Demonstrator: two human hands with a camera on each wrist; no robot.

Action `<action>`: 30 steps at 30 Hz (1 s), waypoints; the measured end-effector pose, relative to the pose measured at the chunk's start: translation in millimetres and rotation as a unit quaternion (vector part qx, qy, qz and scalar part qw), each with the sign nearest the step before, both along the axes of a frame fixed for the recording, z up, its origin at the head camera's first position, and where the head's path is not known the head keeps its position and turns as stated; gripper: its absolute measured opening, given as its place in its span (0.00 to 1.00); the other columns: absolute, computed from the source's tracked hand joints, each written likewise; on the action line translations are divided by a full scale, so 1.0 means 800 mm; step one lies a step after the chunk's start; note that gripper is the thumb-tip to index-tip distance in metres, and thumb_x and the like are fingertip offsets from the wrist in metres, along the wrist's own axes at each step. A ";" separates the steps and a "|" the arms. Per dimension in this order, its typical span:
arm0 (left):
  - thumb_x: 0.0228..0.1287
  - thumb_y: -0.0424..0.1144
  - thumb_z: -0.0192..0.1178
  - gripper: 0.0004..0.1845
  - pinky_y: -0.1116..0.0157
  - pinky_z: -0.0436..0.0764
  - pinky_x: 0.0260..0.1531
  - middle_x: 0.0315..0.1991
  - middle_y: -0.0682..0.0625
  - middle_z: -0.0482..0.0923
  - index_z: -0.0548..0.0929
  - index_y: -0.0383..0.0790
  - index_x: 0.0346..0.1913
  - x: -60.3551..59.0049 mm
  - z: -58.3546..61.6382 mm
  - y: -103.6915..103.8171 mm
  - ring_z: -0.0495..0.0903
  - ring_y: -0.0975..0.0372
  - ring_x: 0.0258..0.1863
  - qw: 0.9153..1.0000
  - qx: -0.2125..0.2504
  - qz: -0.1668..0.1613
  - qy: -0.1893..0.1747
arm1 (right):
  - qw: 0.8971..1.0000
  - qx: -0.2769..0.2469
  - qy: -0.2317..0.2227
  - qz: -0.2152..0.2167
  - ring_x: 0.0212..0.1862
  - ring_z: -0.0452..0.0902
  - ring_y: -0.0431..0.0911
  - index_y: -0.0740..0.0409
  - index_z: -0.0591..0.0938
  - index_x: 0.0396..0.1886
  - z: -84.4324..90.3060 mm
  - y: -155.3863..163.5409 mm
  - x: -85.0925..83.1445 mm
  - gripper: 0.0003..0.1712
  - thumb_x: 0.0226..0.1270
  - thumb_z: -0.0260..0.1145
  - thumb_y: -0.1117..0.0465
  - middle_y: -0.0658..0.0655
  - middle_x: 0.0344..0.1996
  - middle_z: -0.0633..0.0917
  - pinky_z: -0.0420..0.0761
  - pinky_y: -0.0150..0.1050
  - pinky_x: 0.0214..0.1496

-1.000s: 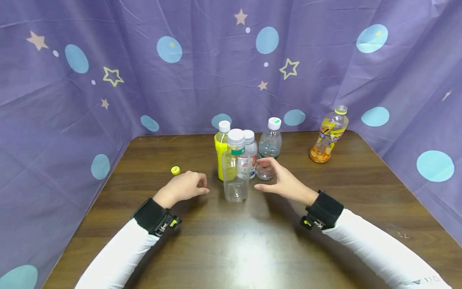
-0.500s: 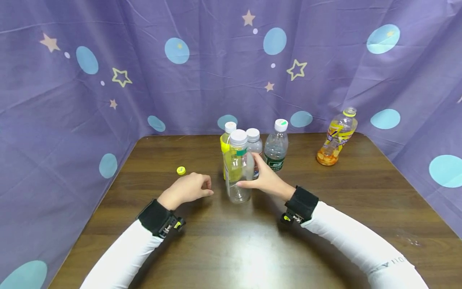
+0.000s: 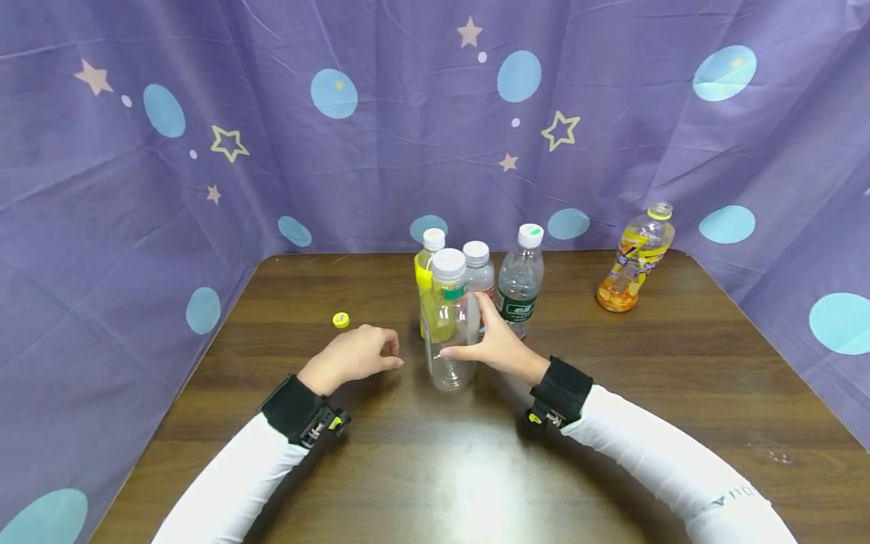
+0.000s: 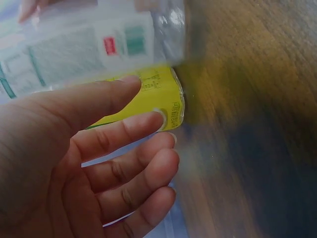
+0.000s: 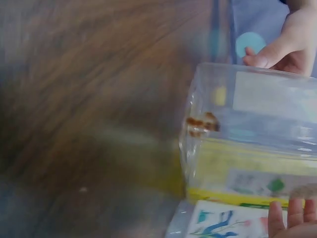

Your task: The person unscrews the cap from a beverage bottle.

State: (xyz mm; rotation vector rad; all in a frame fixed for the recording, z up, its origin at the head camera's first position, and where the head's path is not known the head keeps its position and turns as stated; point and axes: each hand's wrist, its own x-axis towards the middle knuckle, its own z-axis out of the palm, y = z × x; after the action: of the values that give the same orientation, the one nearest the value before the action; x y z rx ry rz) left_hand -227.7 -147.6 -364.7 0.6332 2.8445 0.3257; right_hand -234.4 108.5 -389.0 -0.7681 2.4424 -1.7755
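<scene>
At frame centre, the right hand grips a clear empty bottle standing upright on the wooden table, just in front of three other bottles. The left hand rests loosely curled beside it, holding nothing

The right hand, which a second ago was held open at 3 o'clock of the clear square bottle and apart from it, has been brought in toward 9 o'clock and is now closed round that bottle's right side, with the thumb laid across its front and the fingers wrapped behind. The right forearm has been drawn inward with it. The clear square bottle has been shifted very slightly toward 6 o'clock since half a second ago and is seen blurred in both wrist views. The green-labelled water bottle, formerly partly covered by the right fingers, is now exposed down to its base.
</scene>
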 end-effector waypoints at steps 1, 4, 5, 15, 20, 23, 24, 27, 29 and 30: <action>0.61 0.49 0.65 0.10 0.67 0.68 0.20 0.24 0.56 0.75 0.81 0.47 0.36 0.000 0.000 0.001 0.71 0.65 0.22 1.000 0.001 -0.002 0.000 | 1.000 -0.008 0.003 0.001 0.62 0.68 0.51 0.56 0.59 0.66 0.002 0.002 0.003 0.52 0.45 0.81 0.59 0.58 0.62 0.67 0.70 0.50 0.64; 0.61 0.49 0.65 0.10 0.67 0.69 0.21 0.25 0.56 0.75 0.81 0.47 0.36 -0.002 0.000 0.002 0.71 0.65 0.22 1.000 0.001 -0.006 -0.003 | 0.998 -0.054 0.011 0.010 0.60 0.70 0.50 0.54 0.58 0.62 0.016 0.011 0.016 0.49 0.45 0.80 0.63 0.57 0.61 0.69 0.72 0.47 0.63; 0.61 0.49 0.65 0.10 0.67 0.69 0.21 0.25 0.56 0.75 0.81 0.47 0.36 -0.002 0.000 0.003 0.71 0.65 0.22 1.000 0.002 -0.007 -0.005 | 0.997 -0.075 0.015 0.017 0.60 0.71 0.50 0.53 0.58 0.61 0.022 0.015 0.021 0.49 0.45 0.80 0.64 0.57 0.61 0.70 0.73 0.46 0.63; 0.62 0.49 0.65 0.10 0.66 0.70 0.23 0.26 0.56 0.76 0.81 0.48 0.37 -0.006 -0.003 0.011 0.72 0.64 0.23 1.000 0.006 -0.004 -0.017 | 0.993 -0.078 0.072 0.041 0.57 0.76 0.44 0.51 0.56 0.65 0.048 0.067 0.055 0.55 0.41 0.77 0.76 0.52 0.56 0.77 0.77 0.37 0.57; 0.62 0.49 0.65 0.09 0.66 0.70 0.23 0.25 0.56 0.76 0.81 0.48 0.37 -0.004 -0.004 0.014 0.72 0.63 0.23 1.000 0.007 -0.002 -0.028 | 0.999 -0.002 0.035 0.013 0.58 0.73 0.41 0.55 0.56 0.67 0.030 0.083 0.063 0.54 0.43 0.79 0.69 0.55 0.60 0.71 0.76 0.36 0.58; 0.62 0.49 0.65 0.09 0.66 0.70 0.23 0.25 0.56 0.76 0.81 0.48 0.37 -0.003 -0.002 0.016 0.72 0.63 0.23 0.999 0.004 -0.007 -0.031 | 0.999 0.020 0.024 0.008 0.59 0.71 0.42 0.54 0.56 0.67 0.026 0.087 0.065 0.53 0.44 0.80 0.66 0.55 0.61 0.70 0.74 0.36 0.60; 0.62 0.49 0.65 0.10 0.66 0.71 0.24 0.25 0.56 0.76 0.81 0.48 0.37 -0.003 0.000 0.017 0.73 0.63 0.23 0.999 0.002 -0.010 -0.033 | 0.999 0.022 0.022 0.008 0.59 0.71 0.43 0.54 0.56 0.67 0.026 0.087 0.065 0.53 0.45 0.80 0.65 0.54 0.61 0.70 0.74 0.37 0.60; 0.62 0.50 0.65 0.11 0.66 0.73 0.27 0.27 0.57 0.77 0.82 0.47 0.39 0.000 0.017 0.020 0.73 0.64 0.25 0.999 -0.005 -0.036 -0.040 | 0.999 0.023 0.020 0.013 0.60 0.70 0.44 0.53 0.56 0.68 0.025 0.088 0.065 0.54 0.45 0.80 0.64 0.54 0.62 0.69 0.73 0.37 0.60; 0.62 0.50 0.64 0.13 0.66 0.74 0.30 0.29 0.57 0.78 0.82 0.46 0.43 0.005 0.039 0.024 0.74 0.65 0.27 0.996 -0.005 -0.071 -0.056 | 0.999 0.024 0.022 0.017 0.60 0.70 0.44 0.53 0.56 0.68 0.025 0.088 0.065 0.54 0.45 0.80 0.64 0.54 0.62 0.70 0.73 0.37 0.61; 0.63 0.51 0.64 0.15 0.66 0.75 0.32 0.30 0.56 0.79 0.81 0.45 0.45 0.009 0.054 0.026 0.75 0.65 0.28 0.994 -0.004 -0.090 -0.068 | 0.999 0.023 0.020 0.019 0.60 0.71 0.44 0.53 0.56 0.68 0.026 0.088 0.065 0.55 0.45 0.80 0.65 0.54 0.62 0.70 0.74 0.38 0.60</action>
State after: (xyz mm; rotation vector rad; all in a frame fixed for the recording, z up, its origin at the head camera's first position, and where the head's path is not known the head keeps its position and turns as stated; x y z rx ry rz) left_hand -220.3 -126.9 -321.2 0.8272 2.6351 0.3134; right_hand -182.7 178.5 -368.6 -0.8482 2.4679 -1.7010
